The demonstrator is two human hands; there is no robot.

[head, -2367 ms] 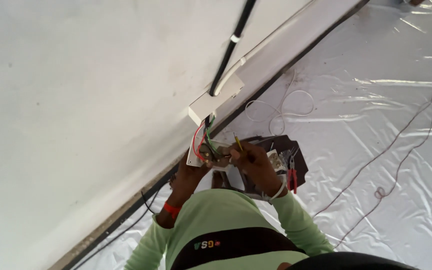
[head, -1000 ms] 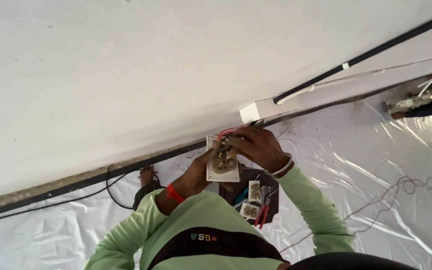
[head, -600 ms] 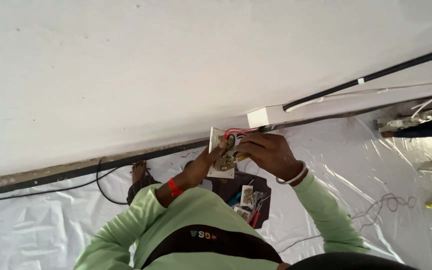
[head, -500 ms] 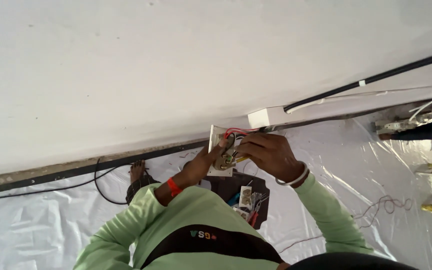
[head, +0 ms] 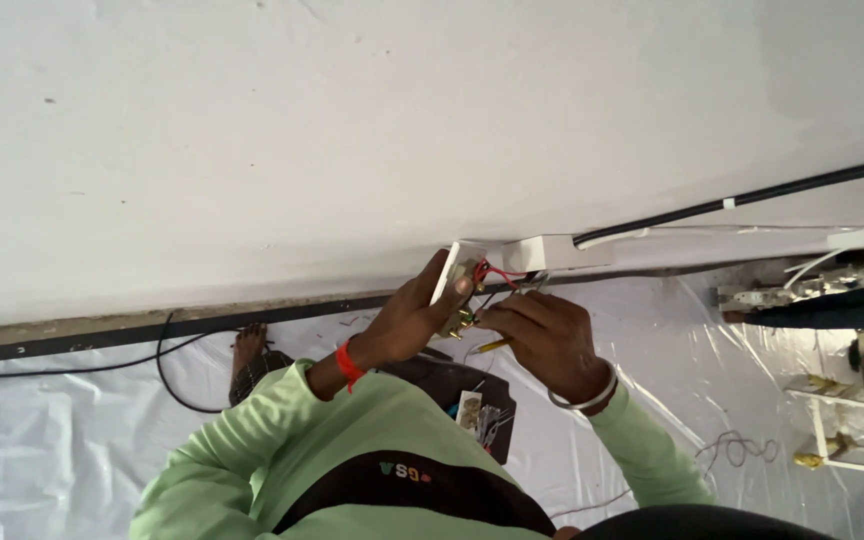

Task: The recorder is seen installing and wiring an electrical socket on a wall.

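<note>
Plaster wall (head: 352, 130) fills most of the view, white and bare, with plastic sheeting (head: 72, 440) spread over the floor below it. Black cable (head: 752, 195) runs along the wall into a white trunking box (head: 552, 252). Lower down lies a dark tool pouch (head: 472, 390) on the sheeting. Left hand (head: 407, 320) has its fingers closed around a white switch plate (head: 457, 280) — held up just beside the trunking box, back side showing red and dark wires (head: 497, 275). Right hand (head: 547, 340) pinches a slim yellow-tipped tool (head: 492, 346) (a screwdriver, probably) at the plate's terminals, fingers curled shut on it.
</note>
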